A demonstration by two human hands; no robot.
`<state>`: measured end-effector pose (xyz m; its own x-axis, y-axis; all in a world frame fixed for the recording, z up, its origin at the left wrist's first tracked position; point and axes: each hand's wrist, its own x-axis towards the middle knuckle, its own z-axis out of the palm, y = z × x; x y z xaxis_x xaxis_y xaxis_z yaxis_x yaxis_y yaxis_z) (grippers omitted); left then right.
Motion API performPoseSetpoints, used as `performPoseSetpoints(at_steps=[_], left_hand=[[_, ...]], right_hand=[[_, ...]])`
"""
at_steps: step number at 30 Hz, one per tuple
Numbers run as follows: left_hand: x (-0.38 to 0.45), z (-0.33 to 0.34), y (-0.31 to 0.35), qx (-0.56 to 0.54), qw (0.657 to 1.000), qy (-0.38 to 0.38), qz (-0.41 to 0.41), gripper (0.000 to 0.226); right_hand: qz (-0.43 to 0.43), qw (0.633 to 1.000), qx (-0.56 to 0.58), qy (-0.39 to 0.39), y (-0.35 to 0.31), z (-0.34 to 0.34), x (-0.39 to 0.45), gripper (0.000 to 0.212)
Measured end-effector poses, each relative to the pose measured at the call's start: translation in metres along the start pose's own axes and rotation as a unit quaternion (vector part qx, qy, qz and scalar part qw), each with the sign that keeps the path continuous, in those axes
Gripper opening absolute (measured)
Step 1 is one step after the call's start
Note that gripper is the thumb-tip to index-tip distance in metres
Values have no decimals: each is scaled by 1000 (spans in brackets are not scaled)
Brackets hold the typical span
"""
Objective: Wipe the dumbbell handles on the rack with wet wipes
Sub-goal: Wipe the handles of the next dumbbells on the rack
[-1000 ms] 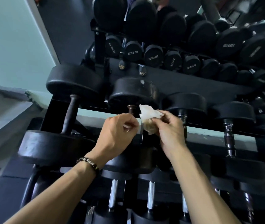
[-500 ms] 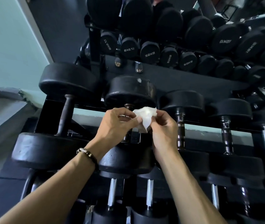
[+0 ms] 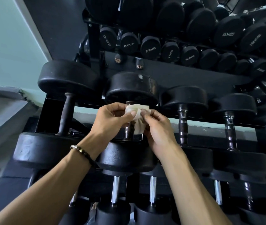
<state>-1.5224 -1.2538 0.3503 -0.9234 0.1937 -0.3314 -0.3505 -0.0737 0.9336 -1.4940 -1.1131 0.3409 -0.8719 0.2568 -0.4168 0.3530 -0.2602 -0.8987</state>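
Item: wet wipe [image 3: 137, 116], white, crumpled, held at the centre of the view over the dark handle [image 3: 128, 130] of the second dumbbell from the left on the middle tier of the rack [image 3: 194, 125]. The wipe lay across the top of that handle, just under the far weight head [image 3: 132, 88], with a tail hanging down toward 6 o'clock along the handle's right side.

Risks, as judged:
- Wipe bunched, not spread; it could skate over the handle and leave most of the grip untouched.
- Thin sheet stretched between two pinches; it could tear if pulled apart.
- Handle looked rough and rusty; fibres might snag.
- Knuckles sat close to the far weight head at 12 o'clock and the near head [image 3: 125, 155] at 6 o'clock; a quick stroke could knock them.

Left hand [image 3: 111, 120]: at 9 o'clock of the wipe, fingers curled, thumb tip and fingers pinching the wipe's left edge; beaded bracelet [image 3: 83, 154] on the wrist.

Right hand [image 3: 158, 129]: at 3 o'clock of the wipe, fingers curled, thumb and forefinger pinching the right edge, with the hanging tail against the palm side. Whether either hand also touched the handle could not be told.

Neighbours: rusty-handled dumbbell [image 3: 67, 114] at 9 o'clock; chrome-handled dumbbells [image 3: 183, 127] at 3 o'clock
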Motion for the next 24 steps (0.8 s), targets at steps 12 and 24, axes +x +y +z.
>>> performPoseSetpoints(at_steps=[12,24], left_hand=[[0,-2,-5,57,995,20,79,22],[4,-5,-2,-169,966,-157,-116,11]], right_hand=[[3,995,-81,-62,-8,-1,-6,43],[-46,999,27,8,-3,-3,-12,13]])
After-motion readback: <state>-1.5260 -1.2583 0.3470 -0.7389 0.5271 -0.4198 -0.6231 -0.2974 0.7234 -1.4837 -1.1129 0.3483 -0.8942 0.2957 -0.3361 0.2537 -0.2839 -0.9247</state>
